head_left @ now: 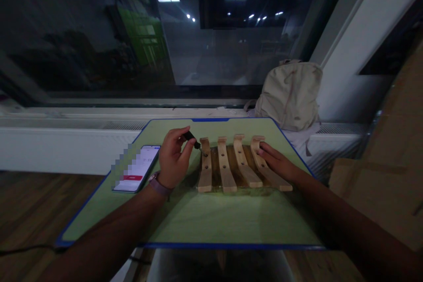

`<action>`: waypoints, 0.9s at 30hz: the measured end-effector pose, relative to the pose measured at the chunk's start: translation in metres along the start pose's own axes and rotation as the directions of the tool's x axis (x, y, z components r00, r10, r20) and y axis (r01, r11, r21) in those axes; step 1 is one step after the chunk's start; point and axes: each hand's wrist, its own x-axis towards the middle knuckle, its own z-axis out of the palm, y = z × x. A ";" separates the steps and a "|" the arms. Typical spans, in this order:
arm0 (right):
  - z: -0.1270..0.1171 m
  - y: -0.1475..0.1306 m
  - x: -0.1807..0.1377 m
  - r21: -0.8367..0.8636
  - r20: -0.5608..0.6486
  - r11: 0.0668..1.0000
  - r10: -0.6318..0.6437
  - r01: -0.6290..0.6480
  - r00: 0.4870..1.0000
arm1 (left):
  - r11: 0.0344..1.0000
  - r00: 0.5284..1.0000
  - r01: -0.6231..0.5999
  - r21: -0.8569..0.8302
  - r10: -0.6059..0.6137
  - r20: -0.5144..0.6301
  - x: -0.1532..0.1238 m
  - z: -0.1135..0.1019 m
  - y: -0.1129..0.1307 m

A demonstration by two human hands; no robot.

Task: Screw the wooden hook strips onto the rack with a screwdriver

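Observation:
Four light wooden slats (225, 165) lie side by side across darker cross pieces on a green mat with a blue border (211, 220). My left hand (173, 156) is closed on a small black screwdriver (192, 138), its tip touching the top of the leftmost slat (205, 167). My right hand (276, 162) lies flat on the rightmost slat (267, 172), fingers stretched out and pressing it down. A purple band sits on my left wrist.
A phone (137, 168) with a lit screen lies on the mat's left side. A beige backpack (291, 94) rests on the white sill at the back right. Cardboard (386, 176) stands to the right. A dark window runs behind.

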 end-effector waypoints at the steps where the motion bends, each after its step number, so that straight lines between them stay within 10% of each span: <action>1: 0.000 -0.001 0.000 -0.001 0.000 1.000 0.003 -0.003 1.000 | 0.999 0.999 0.035 -0.018 -0.035 0.010 -0.001 0.000 0.000; 27: -0.001 0.003 -0.001 -0.007 -0.007 1.000 0.003 -0.003 1.000 | 0.993 0.998 0.005 -0.116 0.002 0.057 0.000 0.002 0.005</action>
